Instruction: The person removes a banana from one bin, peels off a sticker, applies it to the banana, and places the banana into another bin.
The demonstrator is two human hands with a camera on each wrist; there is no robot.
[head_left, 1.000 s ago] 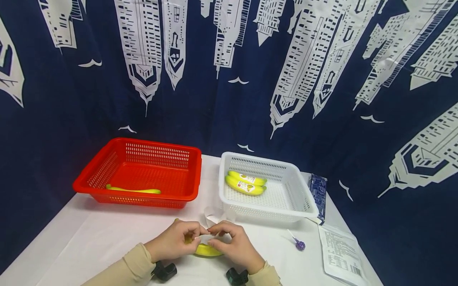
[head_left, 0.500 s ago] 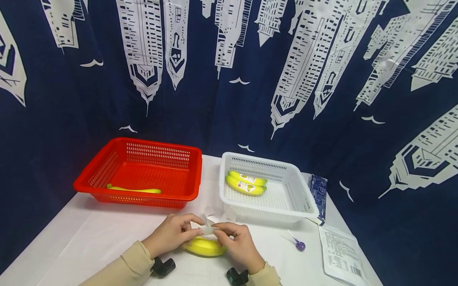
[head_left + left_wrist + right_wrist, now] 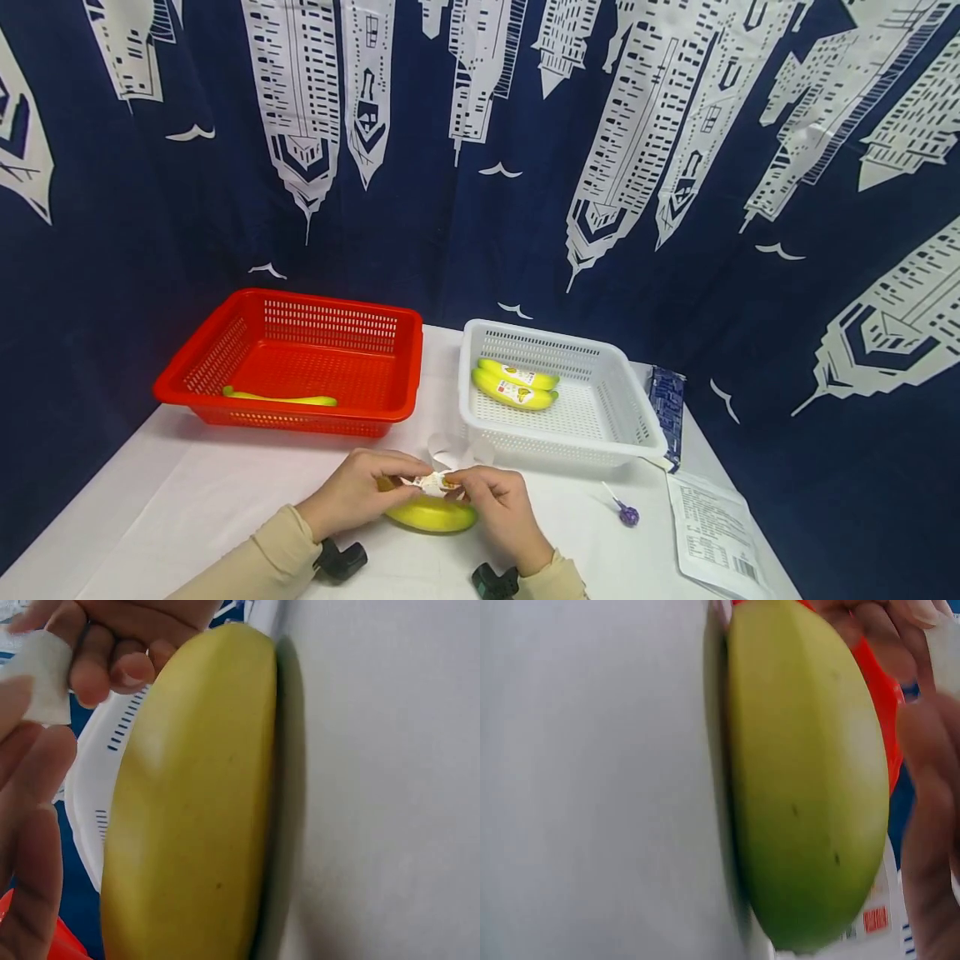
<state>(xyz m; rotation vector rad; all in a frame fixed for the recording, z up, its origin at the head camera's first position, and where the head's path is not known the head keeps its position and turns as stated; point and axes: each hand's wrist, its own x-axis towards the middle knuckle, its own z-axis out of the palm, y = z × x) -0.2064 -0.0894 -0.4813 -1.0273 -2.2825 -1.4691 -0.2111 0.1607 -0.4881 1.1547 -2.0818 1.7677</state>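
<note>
Between both hands, just over the near banana, is a small printed sticker (image 3: pixel 433 483). My left hand (image 3: pixel 363 493) pinches its left end between thumb and fingertips. At the other end my right hand (image 3: pixel 501 507) pinches it, partly covering the print. From below, in the left wrist view, the sticker's plain white back (image 3: pixel 45 679) shows. The yellow banana (image 3: pixel 433 517) lies on the white table beneath the hands, its far side hidden by them. In the right wrist view the banana (image 3: pixel 802 772) has a greener end and a few dark specks.
A red basket (image 3: pixel 408 367) with one banana (image 3: pixel 281 399) stands back left. The white basket (image 3: pixel 630 375) holds two labelled bananas (image 3: pixel 516 388). A curled pale strip (image 3: pixel 442 454) lies behind the hands. To the right are a purple lollipop (image 3: pixel 628 516), a printed pouch (image 3: pixel 712 533) and a blue box (image 3: pixel 666 412).
The sticker, showing its plain white side half a second ago, now has its printed side towards the head view. Both hands stay over the banana, with small finger shifts.
</note>
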